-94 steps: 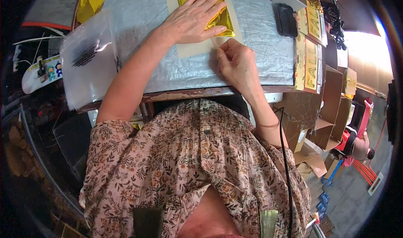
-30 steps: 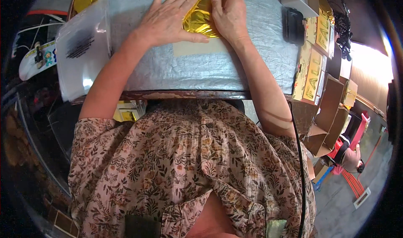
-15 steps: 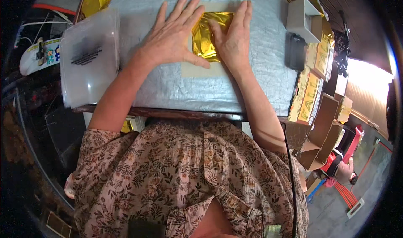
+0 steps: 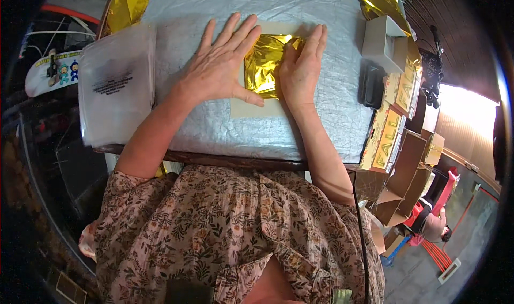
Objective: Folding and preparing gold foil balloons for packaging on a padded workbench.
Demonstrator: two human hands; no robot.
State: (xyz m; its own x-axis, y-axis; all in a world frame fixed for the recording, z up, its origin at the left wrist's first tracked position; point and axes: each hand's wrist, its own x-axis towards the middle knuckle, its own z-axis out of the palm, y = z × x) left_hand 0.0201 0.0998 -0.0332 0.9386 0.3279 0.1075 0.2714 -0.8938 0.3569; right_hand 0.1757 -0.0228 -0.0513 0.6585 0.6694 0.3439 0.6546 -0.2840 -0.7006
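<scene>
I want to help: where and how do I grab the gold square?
Probably pinch the far edge of the gold foil square, coming from the far side. It lies flat on the cream sheet, so an edge suits pinching. The left hand and right hand flank it, leaving much of that edge bare.

Gold foil (image 4: 261, 71), silvery-blue table cover (image 4: 235, 138) (floral shirt (image 4: 214, 223))

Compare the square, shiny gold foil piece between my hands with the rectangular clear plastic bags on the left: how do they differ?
The square, shiny gold foil piece looks opaque and crinkled; the rectangular clear plastic bags are see-through, with dark print.
The foil piece looks smaller than the bags.
The foil piece lies between your left hand and right hand; the bags lie outside both.
Both catch the light.
</scene>
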